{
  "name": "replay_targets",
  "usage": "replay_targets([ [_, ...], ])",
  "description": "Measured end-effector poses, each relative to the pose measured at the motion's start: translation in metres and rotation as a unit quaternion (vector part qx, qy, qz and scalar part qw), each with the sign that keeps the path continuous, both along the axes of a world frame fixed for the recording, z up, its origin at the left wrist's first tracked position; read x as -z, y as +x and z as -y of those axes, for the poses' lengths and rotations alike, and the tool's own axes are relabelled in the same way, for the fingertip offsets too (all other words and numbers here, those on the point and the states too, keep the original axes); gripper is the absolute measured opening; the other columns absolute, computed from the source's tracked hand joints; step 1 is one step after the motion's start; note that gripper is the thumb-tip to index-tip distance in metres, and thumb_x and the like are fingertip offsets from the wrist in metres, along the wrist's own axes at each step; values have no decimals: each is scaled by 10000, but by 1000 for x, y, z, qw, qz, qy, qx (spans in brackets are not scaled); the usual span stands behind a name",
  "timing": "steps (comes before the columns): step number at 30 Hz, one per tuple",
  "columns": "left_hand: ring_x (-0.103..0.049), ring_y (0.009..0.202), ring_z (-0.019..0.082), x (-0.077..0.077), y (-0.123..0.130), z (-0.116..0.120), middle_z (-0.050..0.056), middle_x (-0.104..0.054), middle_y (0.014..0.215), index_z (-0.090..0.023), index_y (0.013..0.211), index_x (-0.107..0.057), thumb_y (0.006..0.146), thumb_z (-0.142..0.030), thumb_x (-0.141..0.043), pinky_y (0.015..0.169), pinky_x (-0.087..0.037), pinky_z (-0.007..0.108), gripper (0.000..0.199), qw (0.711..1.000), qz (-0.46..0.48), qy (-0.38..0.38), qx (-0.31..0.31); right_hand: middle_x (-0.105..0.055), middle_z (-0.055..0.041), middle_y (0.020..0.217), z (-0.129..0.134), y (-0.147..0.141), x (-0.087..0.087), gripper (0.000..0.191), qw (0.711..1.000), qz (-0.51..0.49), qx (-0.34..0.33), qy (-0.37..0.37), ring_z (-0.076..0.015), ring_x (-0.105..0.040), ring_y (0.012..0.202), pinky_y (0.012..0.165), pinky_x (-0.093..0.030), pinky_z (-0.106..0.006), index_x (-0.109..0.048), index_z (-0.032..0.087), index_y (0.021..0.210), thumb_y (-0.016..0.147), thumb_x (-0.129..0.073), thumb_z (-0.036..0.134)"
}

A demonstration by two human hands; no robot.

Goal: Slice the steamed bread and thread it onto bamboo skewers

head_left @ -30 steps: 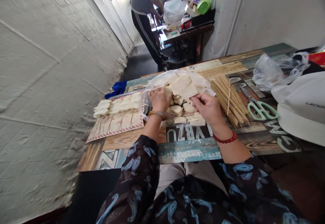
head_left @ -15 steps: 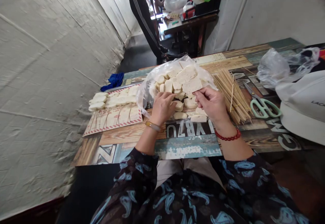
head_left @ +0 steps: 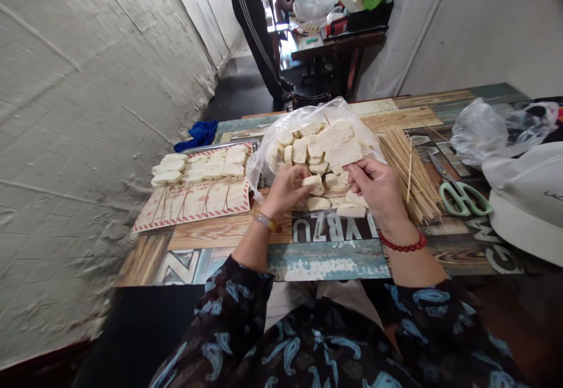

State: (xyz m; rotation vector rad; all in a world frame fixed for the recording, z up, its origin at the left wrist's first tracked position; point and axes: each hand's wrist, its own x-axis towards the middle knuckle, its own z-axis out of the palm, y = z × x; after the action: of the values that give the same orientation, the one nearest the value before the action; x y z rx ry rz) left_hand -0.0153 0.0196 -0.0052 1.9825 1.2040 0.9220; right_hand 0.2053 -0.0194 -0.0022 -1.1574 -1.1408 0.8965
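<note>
My left hand pinches a pale slice, which looks like bread or steamed bun, at the near edge of the pile. My right hand is closed at the near end of a skewer of slices. Two large slices show on it, and a thin stick tip pokes out beyond the far one; the grip hides the stick's near end. Behind and below lies a heap of loose slices in an open clear plastic bag. Several slices rest on the table before the bag.
Left, skewered slices lie in rows on a printed paper over a metal tray. Right are bamboo skewers, green-handled scissors, a plastic bag and a white cap. A person stands beyond the table.
My left hand has taken hold of a slice from the near side of the pile. My right hand still holds the skewer, and the view has shifted slightly.
</note>
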Motion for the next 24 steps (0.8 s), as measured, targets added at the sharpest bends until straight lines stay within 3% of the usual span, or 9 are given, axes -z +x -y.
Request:
replay_targets([
  [2, -651, 795, 170, -3, -1, 0, 27, -706, 844, -184, 874, -609, 758, -360, -800, 758, -483, 306, 284, 980, 174, -94, -32, -623, 24, 594, 1, 0, 0, 245, 1000, -14, -11, -2, -77, -501, 440, 410, -369, -200, -706, 183, 762, 832, -733, 416],
  [5, -669, 693, 126, -9, -5, 1, 18, -719, 805, -173, 965, -626, 720, -434, -843, 619, -458, 224, 418, 908, 366, -200, -46, -618, 26, 592, 4, -1, -1, 244, 999, -20, -45, -9, -74, -498, 437, 402, -359, -193, -703, 183, 748, 835, -737, 408],
  [9, -671, 656, 103, -16, -12, 1, 6, -713, 766, -155, 909, -654, 668, -357, -895, 558, -472, 178, 396, 828, 498, -251, -60, -615, 26, 567, 10, -5, -2, 269, 994, 12, -102, -36, -77, -502, 419, 394, -366, -189, -700, 180, 739, 834, -745, 427],
  [12, -719, 746, 128, -18, -17, -1, 33, -756, 853, -154, 892, -663, 701, -271, -874, 646, -549, 192, 308, 784, 559, -259, -76, -620, 24, 570, 15, -10, 0, 298, 987, 37, -142, -59, -82, -521, 422, 409, -394, -189, -692, 182, 730, 848, -733, 452],
  [18, -757, 946, 194, -22, -22, 0, 108, -786, 999, -131, 982, -701, 862, -232, -730, 957, -571, 315, 160, 752, 597, -263, -93, -642, 11, 588, 21, -23, 7, 309, 970, 112, -196, -89, -90, -542, 414, 412, -393, -198, -703, 175, 745, 879, -696, 453],
  [24, -762, 930, 195, -24, -20, 2, 122, -789, 998, -115, 1000, -698, 926, -254, -660, 976, -569, 338, 162, 743, 610, -264, -85, -644, 13, 564, 22, -28, 10, 296, 966, 142, -195, -94, -84, -516, 383, 396, -386, -196, -722, 168, 763, 879, -687, 438],
])
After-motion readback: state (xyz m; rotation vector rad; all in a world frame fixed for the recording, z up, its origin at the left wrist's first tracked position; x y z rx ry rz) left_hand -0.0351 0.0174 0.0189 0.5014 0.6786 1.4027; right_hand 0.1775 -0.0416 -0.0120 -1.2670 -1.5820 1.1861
